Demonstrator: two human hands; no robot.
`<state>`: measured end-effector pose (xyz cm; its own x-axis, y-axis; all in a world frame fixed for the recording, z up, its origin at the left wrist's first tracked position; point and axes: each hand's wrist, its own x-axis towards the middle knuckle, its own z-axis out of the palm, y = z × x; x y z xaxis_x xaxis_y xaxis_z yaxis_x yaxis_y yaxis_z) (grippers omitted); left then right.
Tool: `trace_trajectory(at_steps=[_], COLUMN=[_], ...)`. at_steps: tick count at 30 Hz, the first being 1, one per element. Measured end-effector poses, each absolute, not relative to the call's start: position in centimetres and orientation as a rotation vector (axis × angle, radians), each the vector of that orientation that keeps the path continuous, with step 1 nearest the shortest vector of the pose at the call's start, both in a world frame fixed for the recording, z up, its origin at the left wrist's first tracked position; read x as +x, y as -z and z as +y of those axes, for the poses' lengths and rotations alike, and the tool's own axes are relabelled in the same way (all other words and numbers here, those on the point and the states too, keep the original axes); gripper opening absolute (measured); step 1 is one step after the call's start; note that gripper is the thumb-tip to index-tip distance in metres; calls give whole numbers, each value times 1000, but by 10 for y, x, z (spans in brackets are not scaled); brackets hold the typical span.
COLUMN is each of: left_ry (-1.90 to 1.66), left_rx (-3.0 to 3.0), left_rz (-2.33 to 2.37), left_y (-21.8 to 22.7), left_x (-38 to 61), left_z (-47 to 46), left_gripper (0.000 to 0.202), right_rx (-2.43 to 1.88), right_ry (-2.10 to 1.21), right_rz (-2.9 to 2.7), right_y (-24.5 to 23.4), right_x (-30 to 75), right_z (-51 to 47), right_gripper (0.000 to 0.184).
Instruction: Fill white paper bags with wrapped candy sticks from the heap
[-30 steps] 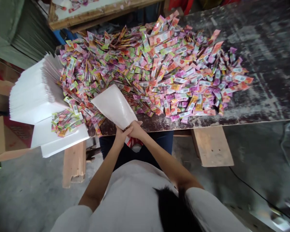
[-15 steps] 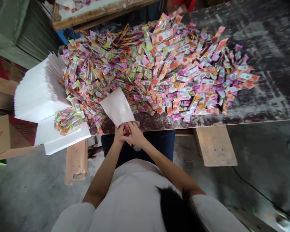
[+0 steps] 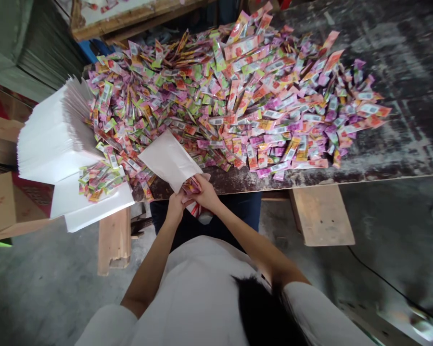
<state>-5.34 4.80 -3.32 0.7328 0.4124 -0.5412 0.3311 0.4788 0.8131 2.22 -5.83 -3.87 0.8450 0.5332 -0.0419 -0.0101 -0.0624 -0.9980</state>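
At the table's front edge, a white padded envelope (image 3: pixel 169 157) lies with its mouth toward me. Colourful candy sachets (image 3: pixel 191 186) show in that mouth. My left hand (image 3: pixel 175 206) is closed at the mouth's lower left corner, its fingertips partly hidden. On the other side, my right hand (image 3: pixel 206 193) is closed round the opening and the sachets, thumb pointing left. Below the hands, a white and red edge of the envelope's flap hangs over my lap. Just beyond the envelope spreads a big heap of the same small sachets (image 3: pixel 245 110).
A tall stack of white envelopes (image 3: pixel 43 139) stands at the left, with a small sachet pile (image 3: pixel 101 180) on envelopes before it. Cardboard boxes (image 3: pixel 7 202) are further left. A wood-framed tray (image 3: pixel 130 21) sits behind the dark table (image 3: pixel 411 120). Wooden boards (image 3: pixel 321 216) jut out below.
The envelope has shifted slightly left and turned, and its mouth now shows more of the sachets. My left hand has moved a little down and left; my right hand has moved slightly right.
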Motion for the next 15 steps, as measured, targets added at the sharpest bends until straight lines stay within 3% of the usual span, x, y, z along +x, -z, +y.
trace_trajectory(at_steps=[3, 7, 9, 15], left_ry=[32, 84, 163, 349], left_rx=[1170, 1329, 1379, 1377], left_rz=[756, 736, 703, 671], left_y=[36, 47, 51, 57], left_x=[-56, -57, -58, -65], left_z=[48, 55, 60, 60], left_gripper=[43, 30, 29, 24], right_rx=[-1530, -1475, -1471, -1970], right_ry=[-395, -534, -599, -441], right_rz=[-313, -488, -626, -723], right_y=[43, 40, 41, 56], right_x=[26, 22, 20, 15], right_z=[-55, -53, -54, -53], right_gripper=[48, 73, 76, 39])
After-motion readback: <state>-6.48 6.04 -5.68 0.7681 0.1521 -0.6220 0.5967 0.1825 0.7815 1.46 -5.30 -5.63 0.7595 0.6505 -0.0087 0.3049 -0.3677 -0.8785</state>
